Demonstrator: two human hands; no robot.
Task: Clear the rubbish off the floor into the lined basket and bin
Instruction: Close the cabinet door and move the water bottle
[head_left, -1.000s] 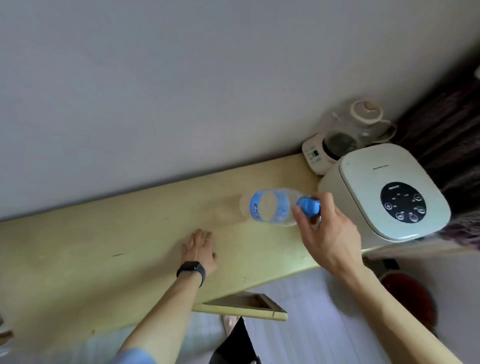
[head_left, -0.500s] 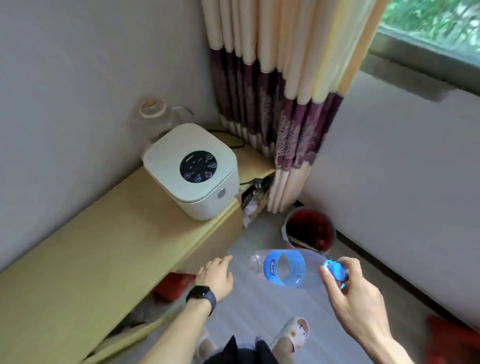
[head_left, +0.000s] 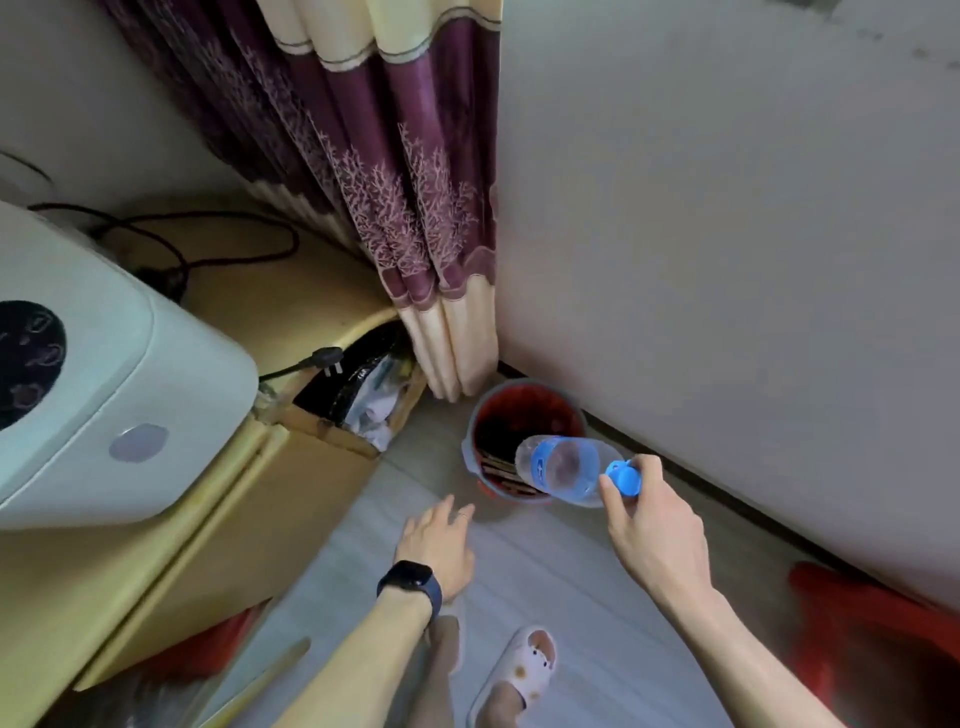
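Note:
My right hand (head_left: 652, 530) pinches the blue cap of a clear plastic bottle (head_left: 563, 470) with a blue label. The bottle lies nearly level in the air, its base pointing left over the near rim of a round bin (head_left: 524, 410) with a red liner, which stands on the floor in the corner by the curtain. Dark rubbish lies inside the bin. My left hand (head_left: 439, 545), with a black watch on the wrist, hovers open above the floor just left of the bin, holding nothing.
A yellow bench (head_left: 171, 519) runs along the left with a white cooker (head_left: 93, 405) and a black cable on it. A cardboard box (head_left: 358, 410) with a black bag sits beside the bench. Purple and cream curtain (head_left: 415, 208) hangs behind. Red object (head_left: 872, 639) at right; slippered feet below.
The view has swung from the bench top down to the floor corner. My right hand has carried the bottle from above the bench to over the red-lined bin; my left hand left the bench.

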